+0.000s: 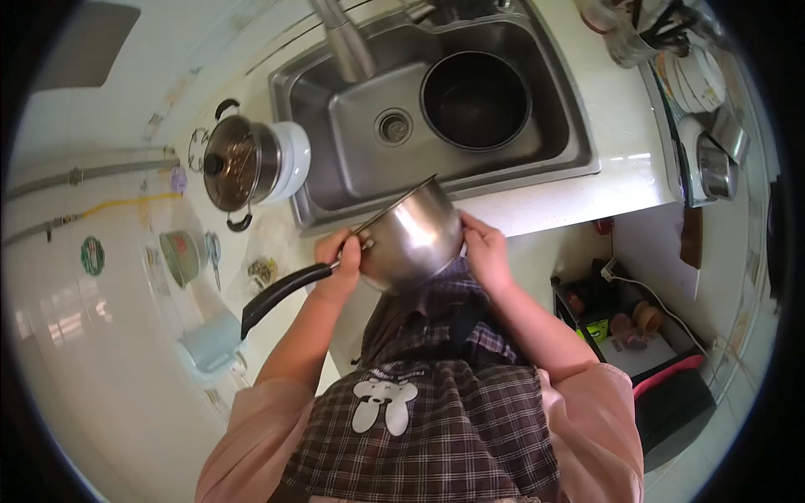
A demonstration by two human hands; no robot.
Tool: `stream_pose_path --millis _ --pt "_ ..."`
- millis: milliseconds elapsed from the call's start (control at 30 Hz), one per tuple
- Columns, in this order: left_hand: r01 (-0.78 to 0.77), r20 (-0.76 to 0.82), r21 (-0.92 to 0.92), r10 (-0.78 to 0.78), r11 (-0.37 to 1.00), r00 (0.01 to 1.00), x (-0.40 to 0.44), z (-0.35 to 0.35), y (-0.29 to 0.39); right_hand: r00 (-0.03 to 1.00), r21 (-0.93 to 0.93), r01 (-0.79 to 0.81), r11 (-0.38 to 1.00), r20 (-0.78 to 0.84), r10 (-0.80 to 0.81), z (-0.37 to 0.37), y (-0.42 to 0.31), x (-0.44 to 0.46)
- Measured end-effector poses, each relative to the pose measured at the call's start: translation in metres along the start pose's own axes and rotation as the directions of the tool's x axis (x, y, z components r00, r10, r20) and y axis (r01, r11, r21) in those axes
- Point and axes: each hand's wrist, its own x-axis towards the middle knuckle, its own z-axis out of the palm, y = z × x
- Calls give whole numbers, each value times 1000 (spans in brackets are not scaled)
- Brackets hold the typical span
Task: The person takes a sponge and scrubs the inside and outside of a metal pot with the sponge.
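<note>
A shiny steel saucepan (pixel 408 239) with a long black handle (pixel 281 293) is held tilted in front of my apron, just before the sink's front edge. My left hand (pixel 340 261) grips it where the handle meets the pan wall. On the opposite side, my right hand (pixel 486 250) pinches the pan's wall near the rim. The pan's inside faces away and is hidden. Beyond it, a dark round pot (pixel 475 101) sits in the right part of the steel sink (pixel 360 159).
A faucet (pixel 348 50) reaches over the sink. Left of it stand a glass-lidded pot (pixel 243 163) and a white bowl (pixel 291 159). Plates (pixel 692 80) and steel containers (pixel 717 168) stand at the right. Below the counter, a black bin (pixel 646 352) holds several things.
</note>
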Motion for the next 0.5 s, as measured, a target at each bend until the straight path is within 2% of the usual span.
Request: stream_pose_path --millis 33,100,133,200,300,367,467,500 --pt "11 -62 -118 -18 993 998 3 9 12 993 -19 108 994 -35 -108 3 -10 -2" --pt "44 -23 -75 -46 996 999 4 6 11 980 -157 194 968 -3 -197 2 -55 -20" --pt "19 -24 -11 -19 1000 1000 4 7 9 911 -269 407 873 55 -408 7 -67 -23" --pt "48 -39 55 -46 997 998 5 11 8 641 -424 743 517 233 -731 17 -86 -31" --pt "119 -9 118 -119 986 993 13 11 31 548 -566 783 258 431 -717 26 -91 -50" --pt "155 53 189 -167 970 984 17 8 36 509 -577 800 164 508 -695 5 -87 -58" --pt "125 99 161 -142 979 985 19 7 47 451 -584 811 32 588 -671 5 -88 -62" --pt "92 69 160 -104 983 992 18 11 45 441 -593 805 -3 602 -666 9 -88 -67"
